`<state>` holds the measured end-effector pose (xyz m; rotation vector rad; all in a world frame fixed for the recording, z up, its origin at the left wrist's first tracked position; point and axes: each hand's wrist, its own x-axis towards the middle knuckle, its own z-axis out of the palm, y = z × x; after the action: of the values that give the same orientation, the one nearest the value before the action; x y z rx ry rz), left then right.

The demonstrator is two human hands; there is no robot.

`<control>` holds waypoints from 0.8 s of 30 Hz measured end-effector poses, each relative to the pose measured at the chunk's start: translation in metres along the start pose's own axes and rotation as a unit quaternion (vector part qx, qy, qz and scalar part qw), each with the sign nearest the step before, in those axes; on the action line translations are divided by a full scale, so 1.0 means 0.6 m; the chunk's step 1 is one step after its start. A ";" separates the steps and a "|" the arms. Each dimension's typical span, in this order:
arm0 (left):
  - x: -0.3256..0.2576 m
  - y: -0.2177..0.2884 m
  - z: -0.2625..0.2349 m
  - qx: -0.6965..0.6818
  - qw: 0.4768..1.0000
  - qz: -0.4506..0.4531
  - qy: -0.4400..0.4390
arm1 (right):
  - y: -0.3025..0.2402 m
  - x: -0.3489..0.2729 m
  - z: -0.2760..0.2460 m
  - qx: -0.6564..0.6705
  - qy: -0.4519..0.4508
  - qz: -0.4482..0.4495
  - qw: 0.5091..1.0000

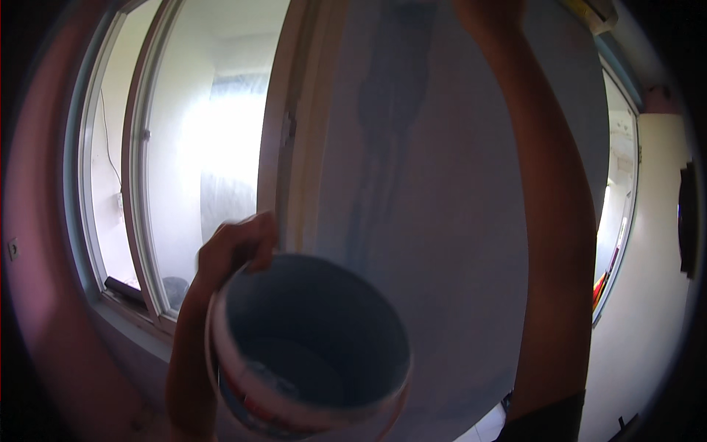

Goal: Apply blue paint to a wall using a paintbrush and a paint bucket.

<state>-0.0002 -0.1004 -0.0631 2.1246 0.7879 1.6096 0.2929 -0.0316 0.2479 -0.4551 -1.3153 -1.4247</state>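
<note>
A white paint bucket (317, 295) with a red mark on its side tilts toward me at the lower middle. Blue-grey liquid lies in its bottom. My left hand (243, 239) is closed over the bucket's left rim, and a thin handle hangs down the outside. My right arm reaches up along the right side, close to a blue-grey wall panel (456, 221). Only the wrist end of my right hand (492, 13) shows at the top edge; its fingers and anything in them are cut off. Darker, wet-looking streaks (394, 96) run down the panel left of that hand.
A bright sliding window (221, 140) with a brown-edged frame stands at the left. Pale tape-like strips (309, 147) border the panel beside it. A wall socket (13, 249) is at far left. Another opening (617, 191) and a pale wall (648, 295) lie to the right.
</note>
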 end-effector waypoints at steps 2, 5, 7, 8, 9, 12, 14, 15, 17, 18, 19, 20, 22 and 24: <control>-0.087 -0.001 0.024 -0.208 0.969 -0.108 0.078 | -0.053 -0.042 -0.060 -0.074 0.005 0.147 0.986; -0.196 -0.061 0.047 -0.214 0.972 -0.058 0.080 | -0.047 -0.234 -0.124 0.025 0.004 0.153 0.988; -0.267 -0.110 0.060 -0.185 0.972 -0.088 0.116 | -0.119 -0.364 -0.183 0.190 0.039 0.205 0.959; -0.307 -0.118 0.071 -0.205 0.966 -0.075 0.139 | -0.142 -0.444 -0.226 0.159 -0.024 0.221 0.962; -0.325 -0.156 0.089 -0.247 0.955 -0.070 0.146 | -0.185 -0.518 -0.271 0.115 -0.043 0.264 0.957; -0.406 -0.158 0.125 -0.188 0.964 -0.122 0.144 | -0.289 -0.704 -0.398 0.155 -0.190 0.462 0.852; -0.454 -0.170 0.153 -0.145 0.968 -0.138 0.149 | -0.351 -0.799 -0.455 0.256 -0.273 0.702 0.606; -0.475 -0.179 0.165 -0.102 0.973 -0.140 0.153 | -0.376 -0.893 -0.495 0.332 -0.268 0.761 0.488; -0.512 -0.199 0.190 -0.067 0.978 -0.130 0.149 | -0.440 -0.899 -0.544 0.279 -0.266 0.880 0.276; -0.534 -0.199 0.208 -0.001 0.980 -0.128 0.153 | -0.454 -0.905 -0.572 0.270 -0.270 0.883 0.272; -0.551 -0.198 0.219 0.063 0.978 -0.125 0.154 | -0.467 -0.914 -0.598 0.293 -0.255 0.896 0.214; -0.560 -0.200 0.220 0.092 0.978 -0.129 0.137 | -0.477 -0.919 -0.617 0.313 -0.238 0.906 0.156; -0.593 -0.200 0.235 0.108 0.974 -0.146 0.136 | -0.486 -0.914 -0.654 0.322 -0.275 0.888 0.180; -0.629 -0.217 0.254 0.131 0.969 -0.144 0.150 | -0.492 -0.894 -0.672 0.353 -0.323 0.846 0.236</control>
<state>0.0439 -0.2278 -0.4687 1.8348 1.4062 1.7655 0.3675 -0.2087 -0.4595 -1.2338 -0.8525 1.3776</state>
